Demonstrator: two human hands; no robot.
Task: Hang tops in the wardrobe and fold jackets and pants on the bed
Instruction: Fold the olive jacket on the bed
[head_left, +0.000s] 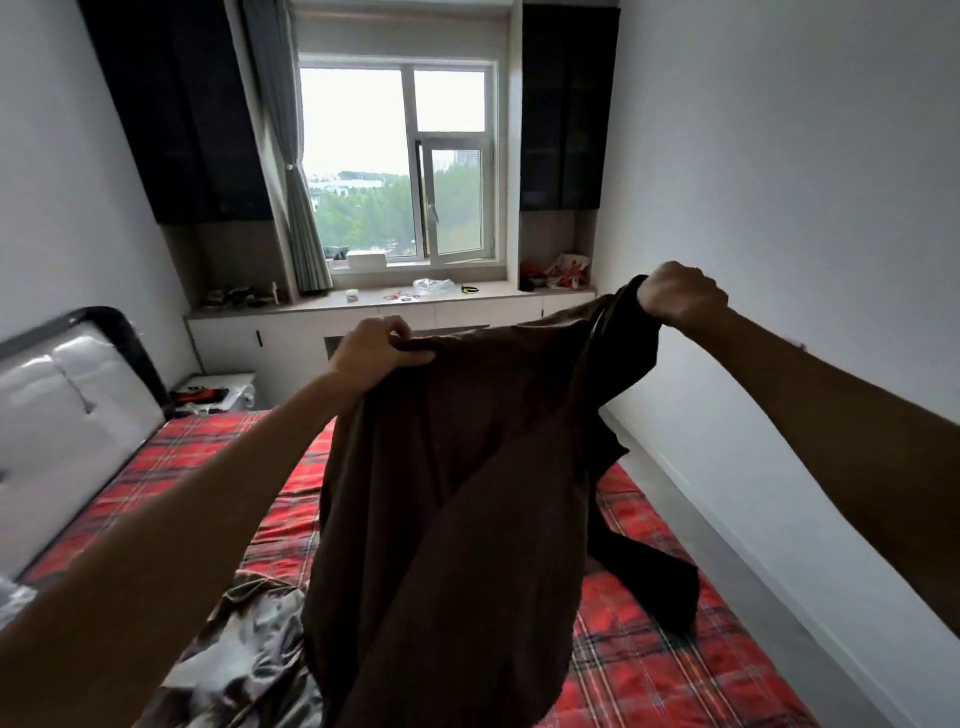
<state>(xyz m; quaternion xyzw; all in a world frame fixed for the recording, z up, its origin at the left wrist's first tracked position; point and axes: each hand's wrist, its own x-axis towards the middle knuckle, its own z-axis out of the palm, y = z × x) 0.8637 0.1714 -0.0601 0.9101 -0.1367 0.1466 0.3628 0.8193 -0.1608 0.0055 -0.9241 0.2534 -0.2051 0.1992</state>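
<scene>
Closest to the camera, on the left of the bed (649, 654), lies a crumpled grey-and-white cloth (249, 654) on the red plaid sheet. Just beside it, over the middle of the bed, hangs the brown garment (467, 493), lifted by its top edge and spread between both hands. Whether its lower end touches the sheet I cannot tell. A darker part of it droops on the right, and its end rests on the plaid.

Left hand (376, 348) grips the upper left corner, fingers curled over the cloth with the thumb lying along the edge. Right hand (678, 299) is held higher and further out, closed in a fist round a bunched upper corner. Both bare forearms reach in from the lower corners.

Beyond, on the left, a padded white headboard (67, 410) with a dark frame stands at the head of the bed, with a small white nightstand (223, 387) past it. Further back a low cabinet ledge (322, 304) carries small scattered items under the window (400, 161), with a grey curtain (291, 182) gathered on its left and dark wall cabinets (182, 114) on either side.
</scene>
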